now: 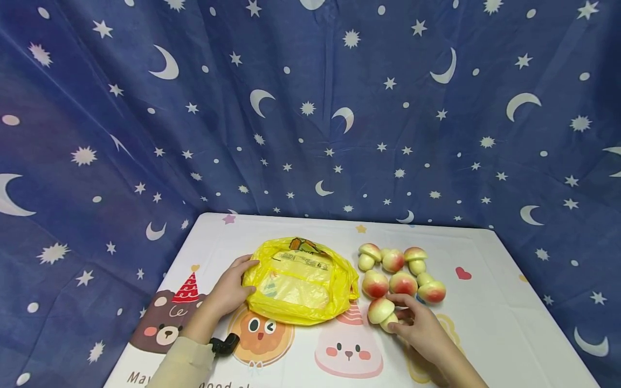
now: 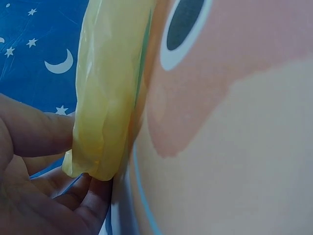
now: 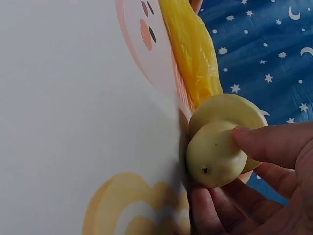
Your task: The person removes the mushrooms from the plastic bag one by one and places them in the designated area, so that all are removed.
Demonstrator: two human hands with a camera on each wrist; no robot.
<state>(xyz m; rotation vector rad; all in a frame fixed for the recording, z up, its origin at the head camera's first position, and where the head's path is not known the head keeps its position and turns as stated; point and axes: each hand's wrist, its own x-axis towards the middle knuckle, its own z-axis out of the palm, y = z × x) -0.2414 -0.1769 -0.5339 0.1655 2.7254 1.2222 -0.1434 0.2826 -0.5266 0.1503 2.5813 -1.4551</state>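
Note:
A yellow plastic bag (image 1: pixel 296 319) lies on the table with its mouth spread wide. My left hand (image 1: pixel 229 291) holds the bag's left edge, and in the left wrist view the fingers lie around the yellow plastic (image 2: pixel 105 112). To the right of the bag, my right hand (image 1: pixel 419 328) grips a toy mushroom (image 1: pixel 380 311) with a pale stem and reddish cap. The right wrist view has the thumb on the mushroom (image 3: pixel 217 154) and the other fingers curled beneath it. Several more red-and-cream toy mushrooms (image 1: pixel 402 284) sit in a cluster just beyond this hand.
The white tablecloth (image 1: pixel 504 334) carries printed cartoon figures. A dark blue star-and-moon curtain (image 1: pixel 310 161) stands behind the table and along its left side. A black device (image 1: pixel 225 345) is strapped at my left wrist.

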